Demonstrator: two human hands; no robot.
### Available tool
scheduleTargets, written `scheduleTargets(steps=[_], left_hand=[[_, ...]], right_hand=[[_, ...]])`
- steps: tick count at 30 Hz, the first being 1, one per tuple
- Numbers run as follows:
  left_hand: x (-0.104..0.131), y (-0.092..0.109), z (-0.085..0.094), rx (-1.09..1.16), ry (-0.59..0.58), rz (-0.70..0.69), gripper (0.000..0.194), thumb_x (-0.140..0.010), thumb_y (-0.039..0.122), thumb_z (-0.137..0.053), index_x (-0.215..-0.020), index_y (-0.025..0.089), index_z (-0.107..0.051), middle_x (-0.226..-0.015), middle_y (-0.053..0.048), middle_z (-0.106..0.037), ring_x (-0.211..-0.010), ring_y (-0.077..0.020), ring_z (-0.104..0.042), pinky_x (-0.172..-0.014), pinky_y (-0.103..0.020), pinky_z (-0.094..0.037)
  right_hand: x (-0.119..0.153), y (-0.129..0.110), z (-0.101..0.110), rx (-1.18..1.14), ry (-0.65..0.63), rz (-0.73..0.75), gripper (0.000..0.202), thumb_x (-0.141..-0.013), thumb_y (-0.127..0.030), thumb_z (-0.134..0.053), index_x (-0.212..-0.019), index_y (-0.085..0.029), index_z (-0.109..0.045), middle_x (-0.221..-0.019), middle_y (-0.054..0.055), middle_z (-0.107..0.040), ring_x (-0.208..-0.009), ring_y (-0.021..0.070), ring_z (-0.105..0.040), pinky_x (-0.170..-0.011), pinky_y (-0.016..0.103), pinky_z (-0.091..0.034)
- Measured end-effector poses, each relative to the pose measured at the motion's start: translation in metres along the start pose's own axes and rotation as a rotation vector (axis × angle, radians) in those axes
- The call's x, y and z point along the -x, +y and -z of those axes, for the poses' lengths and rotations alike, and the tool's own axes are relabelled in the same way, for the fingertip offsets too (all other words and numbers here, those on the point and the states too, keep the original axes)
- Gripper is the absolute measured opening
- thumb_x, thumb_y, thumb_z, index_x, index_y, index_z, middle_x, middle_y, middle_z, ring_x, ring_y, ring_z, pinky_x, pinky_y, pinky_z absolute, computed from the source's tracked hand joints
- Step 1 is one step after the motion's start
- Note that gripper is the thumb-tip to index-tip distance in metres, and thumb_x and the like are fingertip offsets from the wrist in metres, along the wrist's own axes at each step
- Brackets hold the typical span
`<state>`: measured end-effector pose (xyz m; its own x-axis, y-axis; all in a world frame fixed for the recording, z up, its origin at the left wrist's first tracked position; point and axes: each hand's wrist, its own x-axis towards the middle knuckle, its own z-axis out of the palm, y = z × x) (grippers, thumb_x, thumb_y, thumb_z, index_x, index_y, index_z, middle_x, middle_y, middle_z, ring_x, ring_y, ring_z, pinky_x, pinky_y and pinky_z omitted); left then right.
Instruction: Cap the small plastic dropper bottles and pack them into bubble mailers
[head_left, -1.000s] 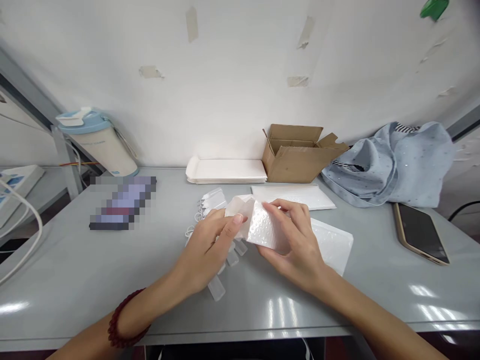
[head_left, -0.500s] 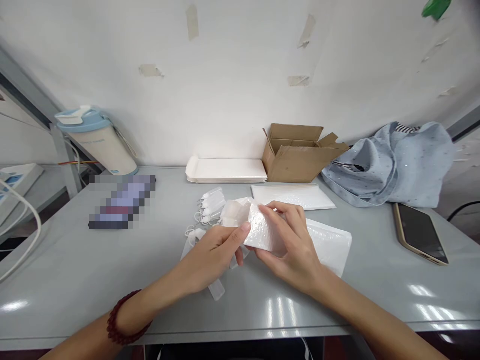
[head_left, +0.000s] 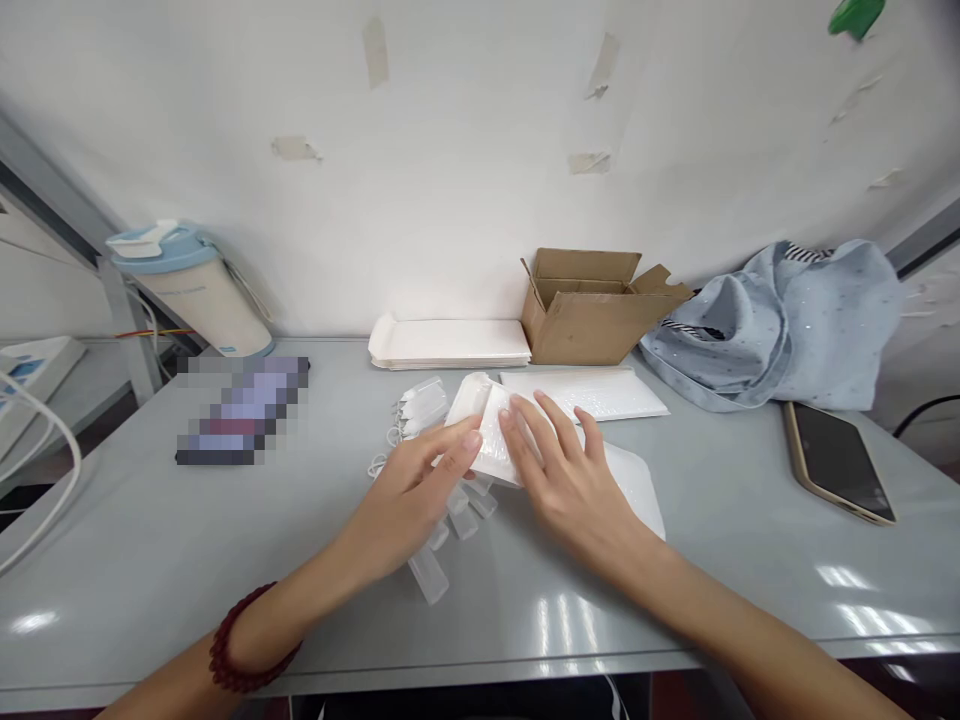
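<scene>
A white bubble mailer [head_left: 496,448], its flap raised on the left, lies between my hands. My left hand [head_left: 420,490] pinches its left edge between thumb and fingers. Across its top rests my right hand [head_left: 566,470], fingers spread and stretched out. Beneath and in front of my left hand are several clear plastic cases [head_left: 429,575], partly hidden. More such cases with looped cords [head_left: 421,405] are piled just behind. A second white bubble mailer [head_left: 634,490] is partly covered by my right hand and forearm. Whether anything is inside the held mailer cannot be seen.
Along the wall stand a stack of white mailers [head_left: 450,343], an opened cardboard box [head_left: 581,325] and a blue bag [head_left: 832,330]. Another mailer [head_left: 600,393] lies before the box. A phone [head_left: 840,462] is at right; a tumbler [head_left: 199,290] and a blurred device [head_left: 244,410] are left.
The bubble mailer has gone from being held up by both hands to lying flatter. My right hand has let go of its edge and spread its fingers over it.
</scene>
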<state>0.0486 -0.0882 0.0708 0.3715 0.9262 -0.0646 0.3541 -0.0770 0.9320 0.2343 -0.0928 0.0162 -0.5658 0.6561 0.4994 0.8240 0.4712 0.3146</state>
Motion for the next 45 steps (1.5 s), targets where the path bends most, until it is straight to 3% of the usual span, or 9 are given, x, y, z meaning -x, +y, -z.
scheduleTargets(steps=[4, 6, 11, 15, 20, 26, 34, 39, 45], left_hand=[[0.005, -0.007, -0.003, -0.088, 0.034, 0.045, 0.056, -0.091, 0.049, -0.039, -0.142, 0.025, -0.035, -0.098, -0.004, -0.07, -0.081, -0.0224, -0.063, -0.061, -0.027, -0.049], [0.006, -0.013, -0.005, -0.126, 0.034, -0.007, 0.062, -0.091, 0.048, -0.04, -0.147, 0.026, -0.023, -0.113, -0.006, -0.066, -0.078, -0.0218, -0.064, -0.055, -0.026, -0.048], [0.004, -0.029, -0.012, -0.285, -0.001, -0.252, 0.086, -0.088, 0.043, -0.052, -0.148, 0.028, 0.007, -0.149, -0.013, -0.031, -0.118, -0.0313, -0.052, -0.064, -0.031, -0.055], [-0.003, -0.04, -0.014, -0.539, 0.087, -0.498, 0.075, -0.085, 0.032, -0.06, -0.146, 0.023, -0.018, -0.145, -0.013, -0.039, -0.133, -0.0302, -0.036, -0.097, -0.045, -0.047], [-0.012, -0.049, -0.009, -0.761, 0.245, -0.821, 0.034, -0.09, 0.004, -0.04, -0.12, 0.012, -0.053, -0.122, -0.013, -0.063, -0.121, -0.0215, -0.053, -0.104, -0.043, -0.043], [-0.015, -0.052, -0.002, -0.784, 0.259, -0.924, 0.027, -0.091, 0.005, -0.042, -0.111, 0.012, -0.059, -0.113, -0.012, -0.068, -0.111, -0.0193, -0.06, -0.101, -0.039, -0.048], [-0.028, -0.059, 0.006, -0.802, 0.25, -0.971, 0.026, -0.089, 0.008, -0.045, -0.11, 0.011, -0.06, -0.107, -0.014, -0.069, -0.106, -0.0223, -0.061, -0.096, -0.039, -0.05], [-0.029, -0.049, 0.002, -0.716, 0.198, -0.842, 0.024, -0.09, 0.012, -0.04, -0.096, 0.013, -0.063, -0.088, -0.01, -0.069, -0.086, -0.0204, -0.062, -0.078, -0.035, -0.052], [-0.042, -0.016, 0.0, -0.231, 0.067, -0.122, 0.03, -0.086, 0.036, -0.05, -0.07, 0.016, -0.064, -0.056, 0.002, -0.053, -0.054, -0.0117, -0.046, -0.051, -0.023, -0.035]], right_hand=[[0.002, 0.004, -0.001, -0.048, -0.046, 0.057, 0.045, -0.087, 0.002, -0.031, -0.129, -0.003, -0.047, -0.129, 0.02, -0.055, -0.117, 0.0314, -0.051, -0.091, 0.05, -0.041], [0.002, 0.006, 0.0, -0.058, -0.023, 0.069, 0.044, -0.087, 0.002, -0.032, -0.127, -0.001, -0.049, -0.126, 0.02, -0.057, -0.115, 0.0312, -0.053, -0.089, 0.049, -0.042], [0.0, 0.007, 0.003, -0.084, 0.01, 0.082, 0.038, -0.089, -0.001, -0.033, -0.12, -0.002, -0.054, -0.125, 0.021, -0.058, -0.113, 0.0315, -0.055, -0.085, 0.048, -0.046], [-0.001, 0.008, 0.002, -0.121, 0.056, 0.083, 0.037, -0.088, -0.001, -0.034, -0.116, -0.004, -0.058, -0.123, 0.019, -0.06, -0.114, 0.0291, -0.056, -0.086, 0.045, -0.048], [0.0, 0.005, 0.001, -0.205, 0.214, 0.078, 0.033, -0.085, 0.002, -0.034, -0.106, 0.0, -0.06, -0.111, 0.022, -0.066, -0.107, 0.0262, -0.061, -0.083, 0.039, -0.052], [0.002, 0.005, 0.008, -0.189, 0.254, 0.161, 0.033, -0.086, 0.0, -0.042, -0.114, -0.005, -0.058, -0.106, 0.019, -0.068, -0.106, 0.0274, -0.062, -0.082, 0.04, -0.055], [0.002, 0.007, 0.02, -0.211, 0.304, 0.245, 0.02, -0.085, -0.004, -0.053, -0.101, -0.006, -0.064, -0.101, 0.022, -0.069, -0.107, 0.0322, -0.061, -0.078, 0.041, -0.056], [0.002, 0.011, 0.018, -0.193, 0.314, 0.18, 0.027, -0.087, -0.004, -0.046, -0.108, -0.012, -0.061, -0.102, 0.016, -0.07, -0.106, 0.0257, -0.062, -0.083, 0.039, -0.053], [-0.002, 0.028, 0.007, -0.008, 0.281, -0.099, 0.041, -0.088, -0.011, -0.048, -0.129, -0.012, -0.045, -0.13, 0.022, -0.053, -0.125, 0.0307, -0.046, -0.092, 0.046, -0.042]])
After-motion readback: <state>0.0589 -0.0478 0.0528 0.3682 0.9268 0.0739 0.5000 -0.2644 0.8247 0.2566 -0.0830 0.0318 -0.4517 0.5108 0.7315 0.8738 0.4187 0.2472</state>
